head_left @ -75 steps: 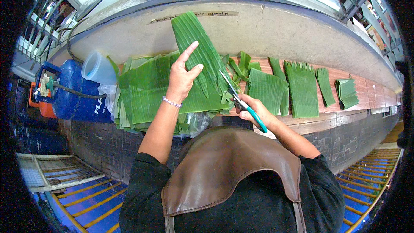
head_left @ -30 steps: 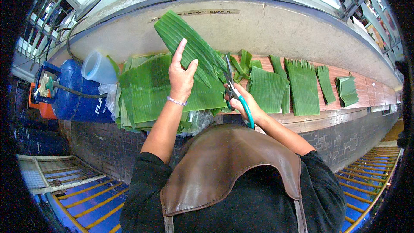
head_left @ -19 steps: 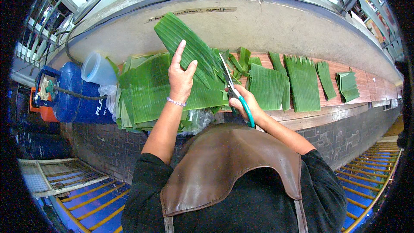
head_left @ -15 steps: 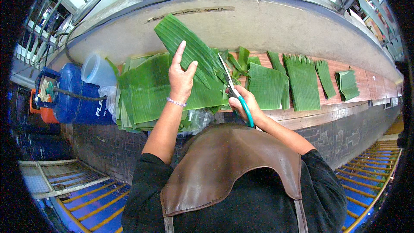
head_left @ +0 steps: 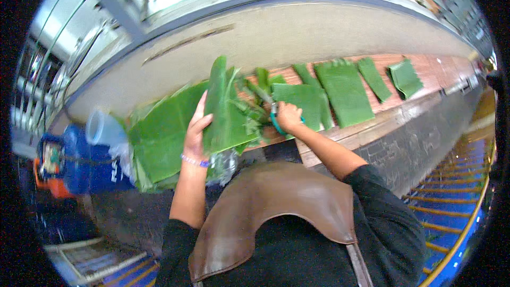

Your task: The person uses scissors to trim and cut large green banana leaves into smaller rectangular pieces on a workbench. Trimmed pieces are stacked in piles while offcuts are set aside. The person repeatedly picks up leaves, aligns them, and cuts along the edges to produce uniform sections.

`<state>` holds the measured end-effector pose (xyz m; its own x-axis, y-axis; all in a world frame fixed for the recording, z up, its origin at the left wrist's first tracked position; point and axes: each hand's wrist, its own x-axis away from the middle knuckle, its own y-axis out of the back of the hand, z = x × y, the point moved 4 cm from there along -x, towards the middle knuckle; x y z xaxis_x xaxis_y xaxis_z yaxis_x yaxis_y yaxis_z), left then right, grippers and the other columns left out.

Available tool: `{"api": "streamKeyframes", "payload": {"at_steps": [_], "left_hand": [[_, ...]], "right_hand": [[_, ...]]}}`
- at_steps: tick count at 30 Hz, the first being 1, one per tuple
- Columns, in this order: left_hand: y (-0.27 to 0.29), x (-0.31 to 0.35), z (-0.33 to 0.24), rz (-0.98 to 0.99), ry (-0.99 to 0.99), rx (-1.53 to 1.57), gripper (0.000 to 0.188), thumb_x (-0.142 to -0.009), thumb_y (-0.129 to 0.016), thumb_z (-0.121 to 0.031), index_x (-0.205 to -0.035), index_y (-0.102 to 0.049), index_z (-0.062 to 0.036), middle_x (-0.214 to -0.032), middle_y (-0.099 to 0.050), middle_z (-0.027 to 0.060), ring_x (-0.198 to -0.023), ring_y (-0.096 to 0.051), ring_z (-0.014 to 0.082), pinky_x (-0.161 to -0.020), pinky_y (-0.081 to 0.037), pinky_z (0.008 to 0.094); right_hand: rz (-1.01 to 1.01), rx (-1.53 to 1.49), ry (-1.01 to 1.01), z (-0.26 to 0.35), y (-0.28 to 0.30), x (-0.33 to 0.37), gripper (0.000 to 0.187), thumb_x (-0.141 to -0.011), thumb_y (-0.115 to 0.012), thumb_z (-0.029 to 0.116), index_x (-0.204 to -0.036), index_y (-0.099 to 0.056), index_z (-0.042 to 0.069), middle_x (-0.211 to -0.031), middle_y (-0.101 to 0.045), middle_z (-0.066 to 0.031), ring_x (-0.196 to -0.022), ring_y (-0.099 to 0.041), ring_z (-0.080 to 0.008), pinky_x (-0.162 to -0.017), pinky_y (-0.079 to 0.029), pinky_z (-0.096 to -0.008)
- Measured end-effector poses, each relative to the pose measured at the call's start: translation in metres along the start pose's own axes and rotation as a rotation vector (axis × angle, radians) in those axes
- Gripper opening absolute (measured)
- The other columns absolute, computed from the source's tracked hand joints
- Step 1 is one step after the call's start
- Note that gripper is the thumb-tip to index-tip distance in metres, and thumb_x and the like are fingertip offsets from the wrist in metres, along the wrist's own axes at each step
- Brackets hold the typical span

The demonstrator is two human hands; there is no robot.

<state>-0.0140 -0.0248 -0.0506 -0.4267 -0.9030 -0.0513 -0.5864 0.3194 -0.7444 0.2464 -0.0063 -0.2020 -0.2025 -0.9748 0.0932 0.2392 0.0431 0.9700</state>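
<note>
Brown leather, my apron [head_left: 276, 191], bulges up nearest to me. Beyond it my left hand [head_left: 196, 133], a pale bracelet [head_left: 195, 160] at the wrist, grips a folded banana leaf [head_left: 217, 111]; the leaf stands up between thumb and fingers, the fingers lying along its left edge. My right hand [head_left: 290, 118] is curled tight round the teal handles of the scissors [head_left: 274, 121]; the blades blur near loose leaf strips [head_left: 249, 110], so I cannot tell how far they are spread. Wide leaves [head_left: 164, 138] lie heaped to the left on the table [head_left: 435, 77], cut leaf pieces [head_left: 344, 95] in a row to the right. Behind rises a beige wall [head_left: 319, 26].
</note>
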Motion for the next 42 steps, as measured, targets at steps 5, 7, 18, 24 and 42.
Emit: {"api": "streamKeyframes", "payload": {"at_steps": [5,7,18,24,42], "left_hand": [[0.013,0.007,0.061,0.079,0.308,0.739,0.040,-0.091,-0.051,-0.016,-0.127,-0.049,0.0020,-0.128,-0.054,0.0198,-0.065,-0.059,0.0139,-0.044,-0.050,0.0275],[0.009,0.013,0.078,0.167,0.394,0.822,0.037,-0.090,-0.052,-0.016,-0.122,-0.052,0.0031,-0.125,-0.057,0.0187,-0.067,-0.060,0.0157,-0.046,-0.051,0.0278],[-0.061,0.002,0.150,0.032,0.644,0.619,0.032,-0.093,-0.053,-0.022,-0.118,-0.055,-0.0025,-0.112,-0.062,0.0126,-0.080,-0.060,0.0168,-0.059,-0.050,0.0259],[-0.021,-0.004,0.163,-0.245,0.675,0.248,0.030,-0.097,-0.050,-0.028,-0.118,-0.056,-0.0077,-0.103,-0.063,0.0081,-0.086,-0.062,0.0176,-0.064,-0.050,0.0256],[0.163,0.206,-0.076,-1.083,0.249,-2.002,0.083,-0.064,-0.078,-0.012,-0.137,-0.041,-0.0178,-0.136,-0.038,0.0175,-0.125,-0.036,0.0371,-0.104,-0.034,0.0479]], "right_hand": [[0.199,-0.005,0.077,-0.003,-0.002,-0.013,0.075,-0.074,-0.069,0.037,-0.136,-0.040,0.009,-0.125,-0.048,-0.0210,-0.120,-0.041,-0.0378,-0.096,-0.036,-0.0519],[0.157,0.001,0.190,-0.005,0.019,-0.007,0.065,-0.078,-0.066,0.038,-0.133,-0.045,0.009,-0.115,-0.054,-0.0194,-0.110,-0.051,-0.0360,-0.089,-0.042,-0.0515],[0.614,-1.704,0.043,-0.109,0.099,0.067,0.059,-0.082,-0.067,0.035,-0.129,-0.049,0.003,-0.122,-0.058,-0.0128,-0.109,-0.058,-0.0235,-0.089,-0.049,-0.0366],[0.034,-1.872,-0.246,-0.218,0.090,0.047,0.049,-0.080,-0.068,0.014,-0.124,-0.049,0.004,-0.118,-0.058,-0.0127,-0.100,-0.060,-0.0278,-0.080,-0.052,-0.0466],[0.044,-0.694,0.269,-0.076,0.025,0.061,0.028,-0.079,-0.071,0.014,-0.103,-0.065,0.001,-0.095,-0.067,-0.0146,-0.087,-0.066,-0.0230,-0.075,-0.052,-0.0334]]}}
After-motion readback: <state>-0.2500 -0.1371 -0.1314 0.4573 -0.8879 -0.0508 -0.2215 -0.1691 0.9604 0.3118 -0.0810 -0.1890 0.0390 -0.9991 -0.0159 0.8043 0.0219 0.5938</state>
